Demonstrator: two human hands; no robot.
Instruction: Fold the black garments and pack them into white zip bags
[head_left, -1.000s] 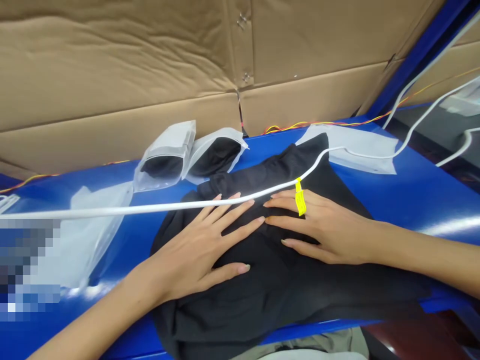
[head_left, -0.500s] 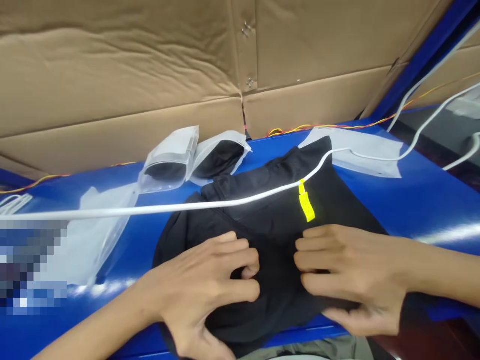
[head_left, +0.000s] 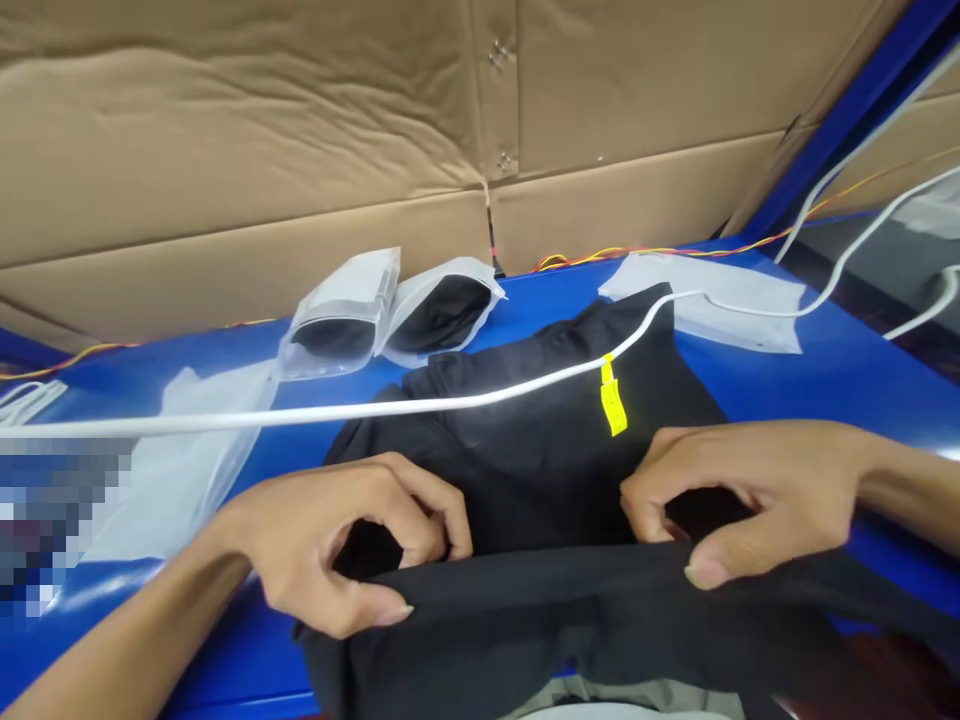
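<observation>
A black garment (head_left: 525, 470) lies across the blue table, its near part raised in a fold toward me. Both hands pinch that folded edge. My left hand (head_left: 352, 540) grips it at the left, thumb on the near side and fingers behind. My right hand (head_left: 750, 500) holds the same edge farther right in a like pinch. Which garment it is I cannot tell. Over its far part runs a white cable (head_left: 420, 407), with a yellow tag (head_left: 613, 405) hanging from it onto the cloth.
Two white pouches, a left one (head_left: 352, 300) and a right one (head_left: 420, 345), hold black cloth at the back of the blue table (head_left: 772, 400). Flat white bags lie at left (head_left: 172, 470) and back right (head_left: 720, 300). Brown padded panels (head_left: 225, 130) stand behind.
Both hands have gone from lying knuckles-up on the cloth to pinching it. The garment's near part has been lifted into a fold toward me.
</observation>
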